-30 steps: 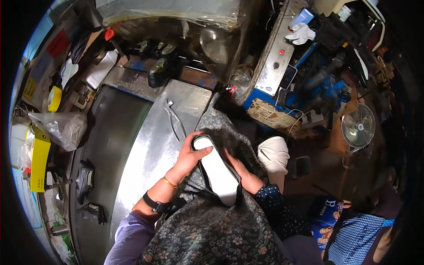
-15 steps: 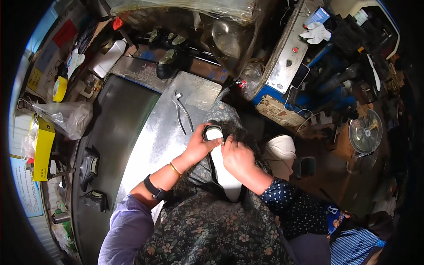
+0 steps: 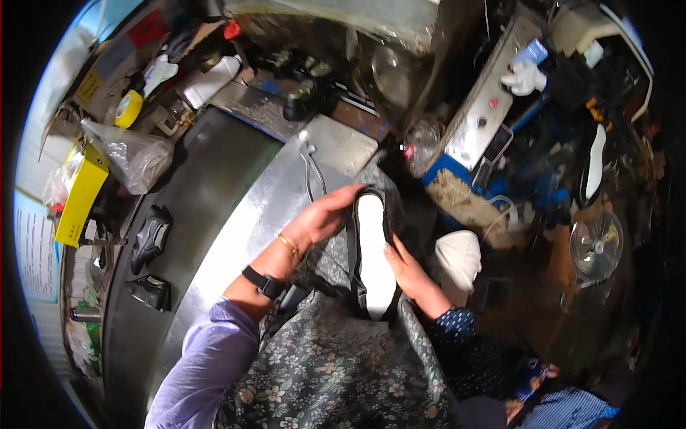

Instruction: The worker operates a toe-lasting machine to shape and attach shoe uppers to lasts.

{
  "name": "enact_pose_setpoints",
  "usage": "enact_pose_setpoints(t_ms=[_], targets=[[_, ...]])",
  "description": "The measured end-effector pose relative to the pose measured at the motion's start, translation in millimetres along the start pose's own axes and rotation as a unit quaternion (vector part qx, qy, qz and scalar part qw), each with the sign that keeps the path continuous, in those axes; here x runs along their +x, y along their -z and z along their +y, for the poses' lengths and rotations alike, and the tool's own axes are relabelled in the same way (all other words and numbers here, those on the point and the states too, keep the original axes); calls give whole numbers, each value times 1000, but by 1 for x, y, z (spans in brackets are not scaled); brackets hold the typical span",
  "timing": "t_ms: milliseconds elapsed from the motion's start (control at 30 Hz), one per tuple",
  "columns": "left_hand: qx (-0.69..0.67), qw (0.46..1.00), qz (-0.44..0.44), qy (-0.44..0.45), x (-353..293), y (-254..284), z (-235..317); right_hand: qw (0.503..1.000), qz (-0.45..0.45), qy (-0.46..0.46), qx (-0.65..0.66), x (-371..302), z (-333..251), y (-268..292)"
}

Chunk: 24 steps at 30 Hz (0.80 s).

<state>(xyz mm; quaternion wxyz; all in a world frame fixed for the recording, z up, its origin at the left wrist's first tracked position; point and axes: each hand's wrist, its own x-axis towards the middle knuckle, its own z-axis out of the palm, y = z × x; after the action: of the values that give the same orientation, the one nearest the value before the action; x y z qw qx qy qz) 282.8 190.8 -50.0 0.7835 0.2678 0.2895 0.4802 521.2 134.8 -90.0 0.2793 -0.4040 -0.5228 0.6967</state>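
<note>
A dark shoe upper with a white insole [image 3: 374, 250] set in its open underside lies lengthwise over my flowered apron [image 3: 314, 372]. My left hand [image 3: 327, 216] closes round the shoe's far left edge, its fingertips partly hidden. On the other side, my right hand [image 3: 413, 270] grips the right edge, with the thumb resting on the white insole. Just beyond my left hand, a pair of metal pliers [image 3: 310, 168] lies on the bare metal tabletop [image 3: 246, 207]. Neither hand touches the pliers.
Two black shoes [image 3: 151, 239] rest on the dark belt at left, and more dark shoes [image 3: 304, 99] stand at the back. A machine panel with buttons [image 3: 480, 118] rises at right. Beyond my right hand are a white rounded object [image 3: 458, 259] and a fan [image 3: 597, 247].
My right hand has moved from the far end of the shoe to its right side. My left thumb has come off the insole, which now shows more fully. The whole view has shifted.
</note>
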Motion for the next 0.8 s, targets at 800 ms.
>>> enact_pose_setpoints(t_ms=[800], targets=[[335,927,133,-109,-109,-35,-45,979,177,76,-66,23,-20,-63]])
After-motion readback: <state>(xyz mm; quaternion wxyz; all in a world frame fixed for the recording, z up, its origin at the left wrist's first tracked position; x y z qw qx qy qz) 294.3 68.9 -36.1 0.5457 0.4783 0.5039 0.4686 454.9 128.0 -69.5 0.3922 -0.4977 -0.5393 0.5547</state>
